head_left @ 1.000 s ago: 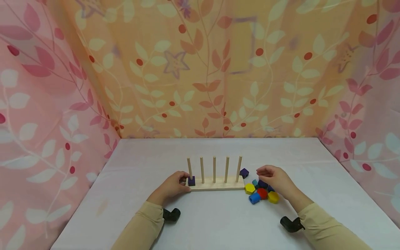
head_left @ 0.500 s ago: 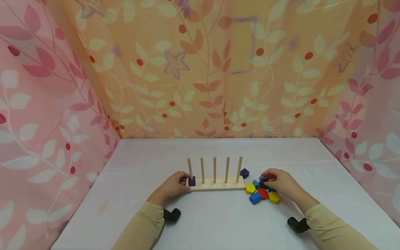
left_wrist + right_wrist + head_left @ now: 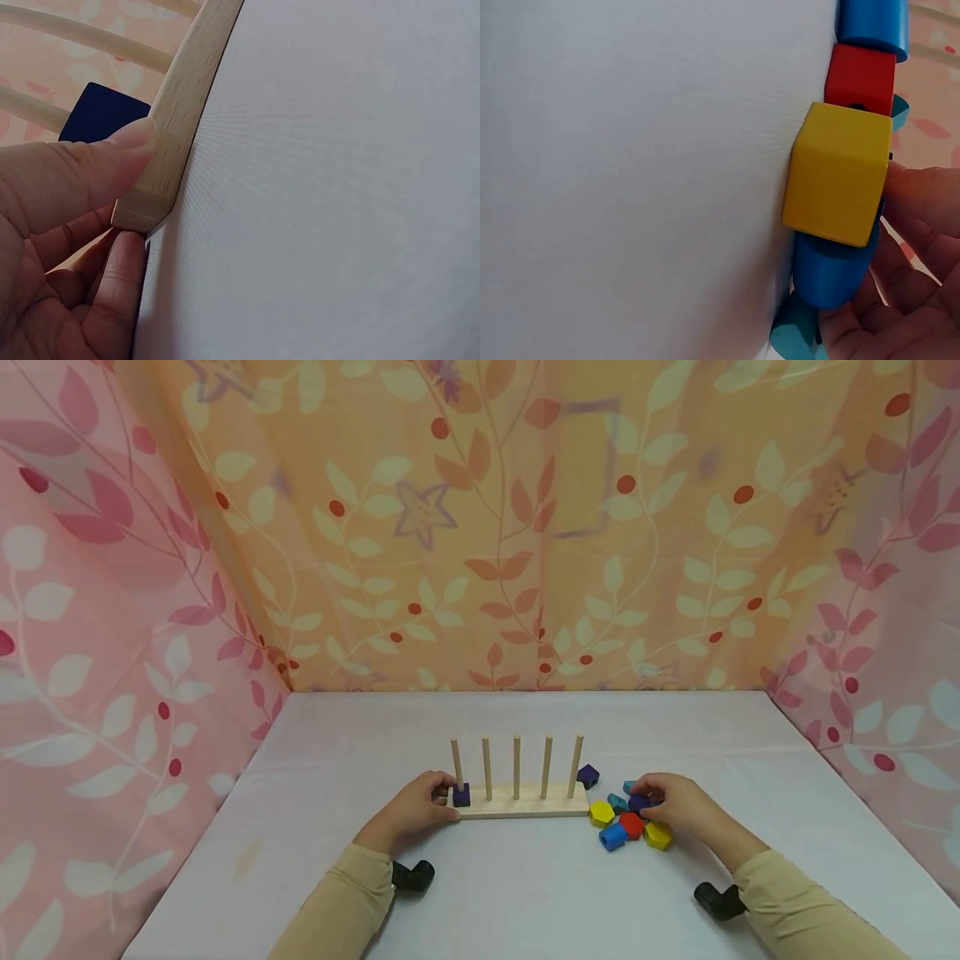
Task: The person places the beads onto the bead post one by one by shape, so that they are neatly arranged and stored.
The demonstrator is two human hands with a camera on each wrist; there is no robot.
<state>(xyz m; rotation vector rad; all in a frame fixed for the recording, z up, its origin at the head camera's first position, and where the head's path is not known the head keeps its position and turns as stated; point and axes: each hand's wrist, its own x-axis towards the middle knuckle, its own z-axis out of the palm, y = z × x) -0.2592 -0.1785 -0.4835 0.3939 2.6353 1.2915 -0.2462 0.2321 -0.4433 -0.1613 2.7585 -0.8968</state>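
Nearest, on the white table (image 3: 525, 893): two beige sleeves, each with a black wrist camera beside it. Beyond the left sleeve, the left hand (image 3: 411, 808), thumb (image 3: 82, 169) pressed on the front edge and fingers curled round the near left corner of the long pale wooden peg base (image 3: 525, 803) (a holding grip, plain in the left wrist view). Just past that thumb, a dark purple square block (image 3: 461, 794) threaded on the leftmost of five upright wooden pegs (image 3: 516, 767).

To the right of the base, a loose cluster of small painted wooden beads: a blue cylinder bead (image 3: 612, 837) nearest, a red bead (image 3: 632, 824) touching it, a yellow faceted bead (image 3: 657, 835) on the right, another yellow bead (image 3: 600, 812) close to the base's right end, a teal bead (image 3: 617, 802) behind. Over the cluster's far right side, the right hand (image 3: 675, 806), fingertips pinched on a dark purple bead (image 3: 639, 802) lying among the others on the table. Farther back, just beside the rightmost peg, a second purple cube (image 3: 588, 775).

Behind everything, leaf-patterned orange and pink curtains (image 3: 480, 527).
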